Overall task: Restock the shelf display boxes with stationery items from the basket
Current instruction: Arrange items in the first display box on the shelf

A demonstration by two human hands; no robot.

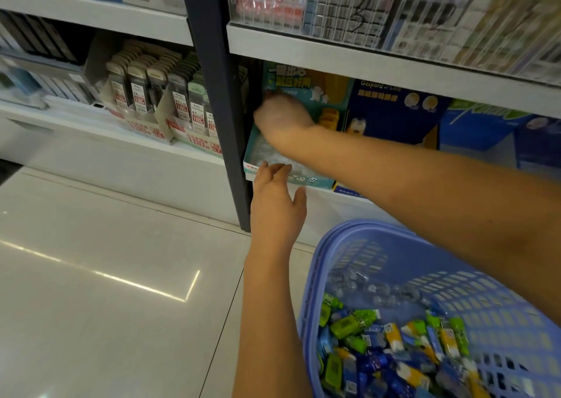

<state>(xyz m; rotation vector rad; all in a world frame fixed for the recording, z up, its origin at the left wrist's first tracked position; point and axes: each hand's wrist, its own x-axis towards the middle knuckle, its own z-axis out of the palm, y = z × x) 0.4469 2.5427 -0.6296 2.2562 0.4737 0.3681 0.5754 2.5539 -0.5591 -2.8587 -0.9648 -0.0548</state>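
Risk, box shifting: we judge that the teal display box could skew or slide back on the shelf if the right hand pushes in hard. The left hand at the front lip looks placed to guard against that.
Risk, spilling: clear-wrapped pieces already lie in the box's tray. A careless drop could tip some over the low front wall onto the floor.
Risk, mixing: the basket holds green, blue and yellow stationery packets jumbled together. We think a wrong sort could end up here instead of in the blue display box at this box's 3 o'clock.
Risk, snagging: the right forearm passes above the basket's 12 o'clock rim, so a low pull-back might catch it.
Right hand pose: it reaches across from 3 o'clock into the box's opening, back of the hand toward us and blurred by motion. The fingers look curled under, but we cannot tell whether they pinch anything.
Left hand pose: palm down, fingers straight and slightly spread, thumb out toward 3 o'clock, fingertips touching the box's front lip. It holds nothing.
Basket place: at 5 o'clock of our view.
Packets place: heaped in the basket's bottom, well apart from both hands.
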